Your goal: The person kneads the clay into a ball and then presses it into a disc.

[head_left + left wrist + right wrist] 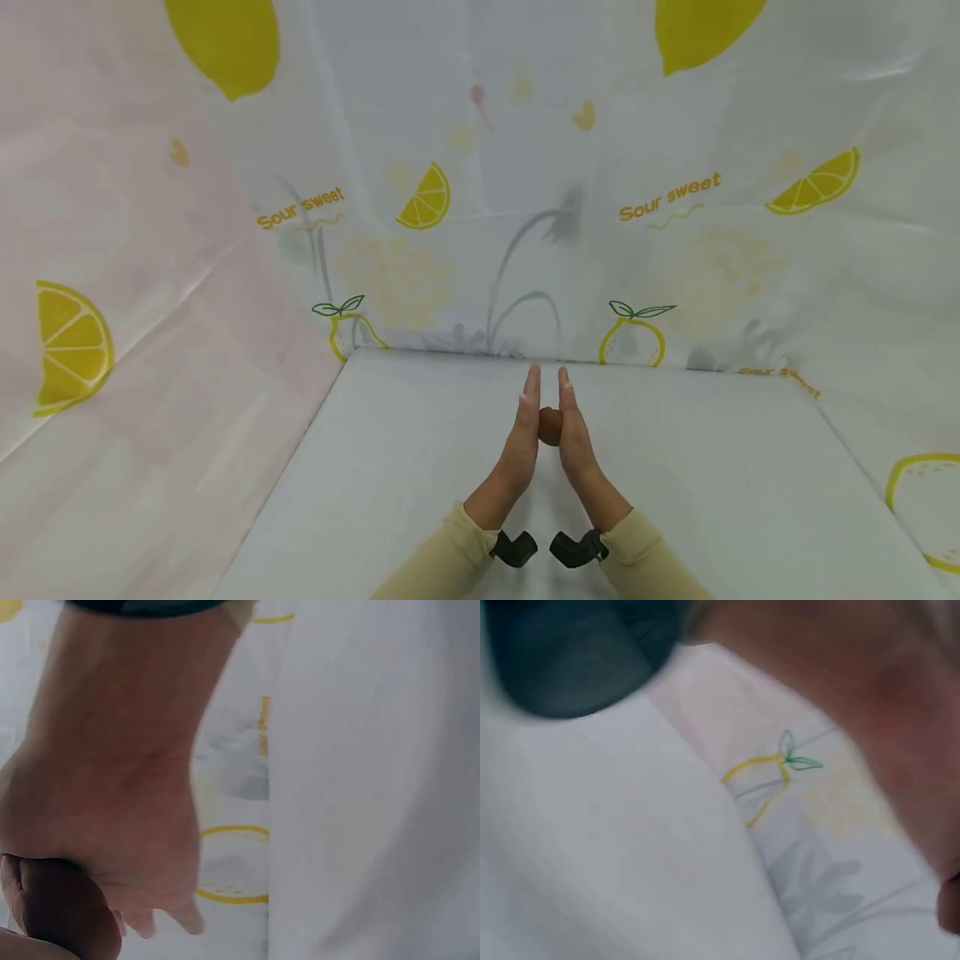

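Note:
A small brown ball [550, 426], like a lump of clay, sits pressed between my two flat palms above the white table [390, 467]. My left hand [523, 429] and right hand [572, 429] stand upright with straight fingers pointing away from me. In the left wrist view the brown ball [64, 911] shows at the lower left against my left hand [120, 825]. The right wrist view is blurred; my right hand [870, 712] fills its upper right and the ball is not clearly seen.
A white cloth printed with lemons [423, 200] and "Sour sweet" lettering hangs behind and at both sides of the table. The table's back edge [570, 360] lies just beyond my fingertips. Black wrist camera mounts [547, 548] sit at my cuffs.

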### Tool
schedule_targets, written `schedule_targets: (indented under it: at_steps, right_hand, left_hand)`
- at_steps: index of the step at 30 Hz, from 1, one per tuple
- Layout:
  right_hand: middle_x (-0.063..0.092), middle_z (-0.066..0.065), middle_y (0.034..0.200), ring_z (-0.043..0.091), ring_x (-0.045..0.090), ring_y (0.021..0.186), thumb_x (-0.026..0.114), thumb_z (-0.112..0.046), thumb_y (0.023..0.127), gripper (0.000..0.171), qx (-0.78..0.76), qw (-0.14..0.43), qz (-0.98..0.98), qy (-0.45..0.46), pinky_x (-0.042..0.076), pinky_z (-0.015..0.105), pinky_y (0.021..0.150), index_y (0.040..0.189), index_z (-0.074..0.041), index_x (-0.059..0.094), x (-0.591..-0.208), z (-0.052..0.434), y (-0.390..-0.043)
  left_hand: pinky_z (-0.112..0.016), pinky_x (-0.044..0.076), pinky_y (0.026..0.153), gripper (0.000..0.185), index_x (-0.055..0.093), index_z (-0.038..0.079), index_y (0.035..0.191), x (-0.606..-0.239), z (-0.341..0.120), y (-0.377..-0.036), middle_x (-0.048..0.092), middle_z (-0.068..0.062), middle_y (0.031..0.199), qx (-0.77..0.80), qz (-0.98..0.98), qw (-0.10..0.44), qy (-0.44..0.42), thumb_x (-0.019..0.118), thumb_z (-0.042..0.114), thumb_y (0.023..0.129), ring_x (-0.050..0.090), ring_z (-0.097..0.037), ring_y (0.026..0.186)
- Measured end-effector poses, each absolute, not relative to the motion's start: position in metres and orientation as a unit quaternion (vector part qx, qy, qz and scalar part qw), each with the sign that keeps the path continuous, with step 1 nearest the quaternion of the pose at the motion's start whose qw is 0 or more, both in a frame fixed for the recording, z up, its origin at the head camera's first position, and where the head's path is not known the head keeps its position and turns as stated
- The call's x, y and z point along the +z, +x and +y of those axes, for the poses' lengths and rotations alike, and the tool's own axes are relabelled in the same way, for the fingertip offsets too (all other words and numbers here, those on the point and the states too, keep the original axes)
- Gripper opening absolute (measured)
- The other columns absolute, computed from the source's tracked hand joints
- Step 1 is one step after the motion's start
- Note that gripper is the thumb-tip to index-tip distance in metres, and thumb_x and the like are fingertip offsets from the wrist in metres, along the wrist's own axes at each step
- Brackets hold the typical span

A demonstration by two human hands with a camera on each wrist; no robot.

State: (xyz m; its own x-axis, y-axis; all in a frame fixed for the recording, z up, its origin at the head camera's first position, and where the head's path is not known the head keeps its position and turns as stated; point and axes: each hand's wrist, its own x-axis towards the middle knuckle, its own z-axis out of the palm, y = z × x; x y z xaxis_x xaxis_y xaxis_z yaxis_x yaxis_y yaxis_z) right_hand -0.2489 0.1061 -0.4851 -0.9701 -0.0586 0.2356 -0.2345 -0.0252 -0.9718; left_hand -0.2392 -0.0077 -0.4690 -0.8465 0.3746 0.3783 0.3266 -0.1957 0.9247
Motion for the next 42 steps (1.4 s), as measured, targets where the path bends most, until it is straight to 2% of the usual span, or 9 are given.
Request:
schedule_targets:
  at_steps: [11, 17, 21, 24, 28, 31, 35, 38, 42]
  right_hand:
    - [0.005, 0.012, 0.169, 0.034, 0.008, 0.154, 0.019, -0.022, 0.113, 0.055, 0.644, 0.133, -0.724, 0.209, 0.015, 0.011, 0.115, 0.162, -0.001, 0.006, -0.492, 0.084, -0.215]
    - [0.002, 0.011, 0.17, 0.033, 0.003, 0.155, 0.027, -0.018, 0.112, 0.056, 0.589, 0.168, -0.752, 0.243, 0.007, 0.015, 0.118, 0.162, 0.0, 0.008, -0.486, 0.079, -0.206]
    - [0.004, 0.009, 0.17, 0.033, 0.001, 0.155, 0.026, -0.022, 0.112, 0.057, 0.59, 0.169, -0.758, 0.222, 0.006, 0.021, 0.121, 0.163, -0.005, 0.007, -0.48, 0.079, -0.209]
    - [0.004, 0.012, 0.17, 0.033, 0.0, 0.155, 0.023, -0.025, 0.113, 0.057, 0.602, 0.166, -0.756, 0.199, 0.002, 0.037, 0.124, 0.163, -0.004, 0.005, -0.474, 0.083, -0.22]
    - [0.007, 0.01, 0.169, 0.02, 0.007, 0.154, 0.018, -0.035, 0.113, 0.059, 0.663, 0.126, -0.721, 0.157, 0.002, 0.049, 0.123, 0.164, -0.007, 0.003, -0.472, 0.094, -0.241]
    - [0.062, 0.016, 0.125, 0.011, 0.059, 0.107, 0.017, -0.043, 0.112, 0.063, 0.705, 0.094, -0.691, 0.129, 0.042, 0.033, 0.101, 0.164, -0.009, 0.003, -0.474, 0.102, -0.253]
    - [0.044, 0.011, 0.059, 0.009, 0.037, 0.052, 0.014, -0.038, 0.113, 0.062, 0.694, 0.086, -0.699, 0.15, 0.034, 0.02, 0.055, 0.163, -0.003, 0.003, -0.48, 0.105, -0.257]
    - [0.063, 0.02, 0.128, 0.018, 0.061, 0.115, 0.016, -0.031, 0.114, 0.056, 0.642, 0.105, -0.742, 0.162, 0.044, 0.025, 0.097, 0.164, -0.006, 0.006, -0.486, 0.101, -0.251]
    - [0.006, 0.009, 0.17, 0.031, 0.002, 0.156, 0.024, -0.023, 0.114, 0.052, 0.572, 0.139, -0.79, 0.171, 0.008, 0.057, 0.121, 0.164, -0.01, 0.015, -0.491, 0.091, -0.236]
  left_hand:
    - [-0.055, 0.004, 0.123, 0.069, 0.004, 0.015, 0.165, -0.458, -0.001, -0.254, 0.001, -0.005, 0.171, 0.764, 0.636, -0.034, 0.103, 0.016, 0.054, 0.109, -0.001, -0.024, 0.156]
    - [-0.052, 0.005, 0.123, 0.073, 0.004, 0.01, 0.165, -0.468, -0.005, -0.26, 0.0, -0.011, 0.17, 0.769, 0.638, -0.031, 0.032, 0.017, 0.056, 0.109, 0.006, -0.027, 0.155]
    - [-0.047, 0.035, 0.106, 0.076, 0.009, 0.014, 0.165, -0.471, -0.003, -0.259, 0.056, -0.019, 0.131, 0.762, 0.647, -0.001, 0.033, 0.017, 0.062, 0.107, 0.055, -0.025, 0.11]
    - [-0.048, 0.036, 0.108, 0.075, 0.013, 0.015, 0.165, -0.473, 0.001, -0.255, 0.059, -0.016, 0.127, 0.76, 0.647, 0.016, 0.059, 0.017, 0.062, 0.107, 0.057, -0.025, 0.113]
    - [-0.055, 0.002, 0.122, 0.077, 0.01, 0.011, 0.165, -0.475, 0.006, -0.246, 0.007, -0.006, 0.17, 0.765, 0.632, 0.033, 0.121, 0.013, 0.062, 0.106, 0.002, -0.024, 0.155]
    - [-0.057, -0.006, 0.121, 0.081, 0.004, 0.009, 0.164, -0.471, 0.008, -0.242, -0.004, -0.007, 0.171, 0.777, 0.607, 0.048, 0.161, 0.01, 0.064, 0.105, -0.012, -0.025, 0.155]
    - [-0.054, -0.009, 0.121, 0.083, -0.001, 0.008, 0.164, -0.467, 0.005, -0.243, -0.011, -0.008, 0.17, 0.802, 0.567, 0.06, 0.177, 0.008, 0.065, 0.104, -0.017, -0.024, 0.154]
    - [-0.053, -0.009, 0.121, 0.084, -0.004, 0.009, 0.164, -0.466, 0.001, -0.247, -0.011, -0.006, 0.17, 0.815, 0.555, 0.055, 0.161, 0.006, 0.066, 0.103, -0.016, -0.023, 0.154]
    - [-0.055, -0.003, 0.122, 0.084, -0.002, 0.013, 0.164, -0.465, -0.001, -0.253, -0.008, -0.004, 0.17, 0.83, 0.545, 0.051, 0.109, 0.01, 0.069, 0.102, -0.01, -0.025, 0.155]
